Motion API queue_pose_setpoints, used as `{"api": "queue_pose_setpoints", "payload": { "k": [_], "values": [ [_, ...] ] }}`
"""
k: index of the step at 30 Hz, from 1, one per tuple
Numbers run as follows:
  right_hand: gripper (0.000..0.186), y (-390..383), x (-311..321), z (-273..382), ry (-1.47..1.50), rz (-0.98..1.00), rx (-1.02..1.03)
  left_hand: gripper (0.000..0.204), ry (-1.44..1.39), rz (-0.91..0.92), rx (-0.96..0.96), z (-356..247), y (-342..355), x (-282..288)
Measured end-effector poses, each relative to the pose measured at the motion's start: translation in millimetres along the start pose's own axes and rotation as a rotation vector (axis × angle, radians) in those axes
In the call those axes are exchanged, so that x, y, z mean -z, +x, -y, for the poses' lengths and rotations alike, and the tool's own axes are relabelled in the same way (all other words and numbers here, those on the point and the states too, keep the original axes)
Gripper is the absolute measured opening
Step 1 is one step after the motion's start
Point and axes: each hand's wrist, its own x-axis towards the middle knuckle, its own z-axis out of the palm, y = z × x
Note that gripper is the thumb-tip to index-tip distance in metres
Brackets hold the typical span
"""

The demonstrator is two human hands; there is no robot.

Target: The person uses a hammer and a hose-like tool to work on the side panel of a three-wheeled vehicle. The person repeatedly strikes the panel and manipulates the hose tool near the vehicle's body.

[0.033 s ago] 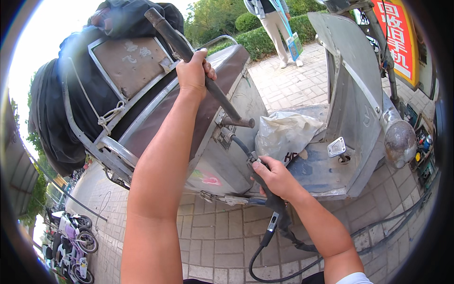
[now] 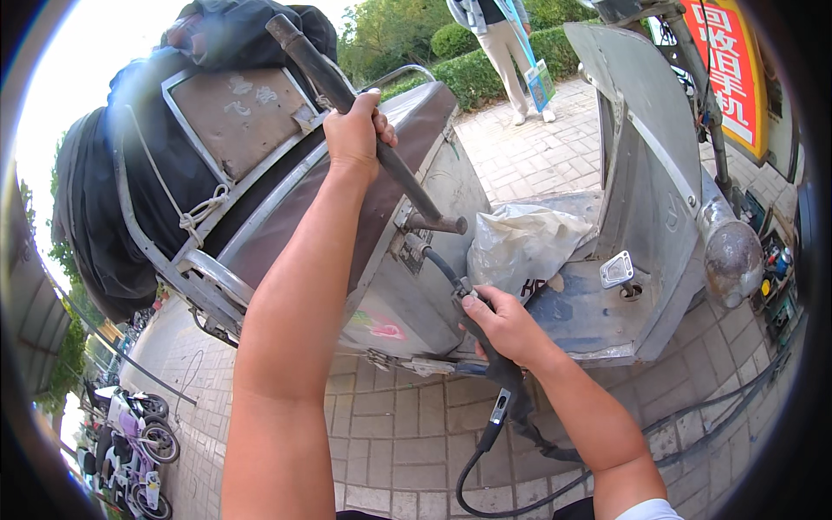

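My left hand (image 2: 354, 134) is wrapped round a long dark metal bar (image 2: 316, 74) that slants down to the right. Its lower end meets a metal stub (image 2: 418, 227) on the side of a worn grey three-wheeled cart (image 2: 407, 303). Lower down, my right hand (image 2: 504, 328) closes round a black hose (image 2: 446, 267) with a metal fitting at the thumb. That hose rises to the cart's side just below the stub. Black wrapping (image 2: 511, 386) hangs below the hand, beside a black-and-silver hose end (image 2: 496, 412) on a looping cord.
A crumpled white plastic bag (image 2: 524, 238) and a metal pedal (image 2: 616, 269) are on the cart's footwell. Black hoses (image 2: 693, 429) cross the paving at right. Black cloth (image 2: 104, 182) covers the left side. A person (image 2: 503, 52) stands beyond; parked bikes (image 2: 130, 442) are at lower left.
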Motion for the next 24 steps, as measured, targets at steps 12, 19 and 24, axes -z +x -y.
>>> {"api": "queue_pose_setpoints", "payload": {
  "k": [12,19,24],
  "values": [
    [0.052,0.7,-5.6,2.1,-0.002,-0.018,-0.005,0.029,0.008,0.022,-0.012,-1.3,-2.5,-0.5],
    [0.051,3.5,-13.5,2.6,-0.008,-0.021,0.016,0.028,0.054,0.032,-0.009,0.7,-3.5,3.0],
    [0.051,6.0,-16.4,-0.2,-0.045,-0.027,0.043,0.028,0.039,0.021,-0.002,-0.6,-3.2,-0.5]
  ]
}}
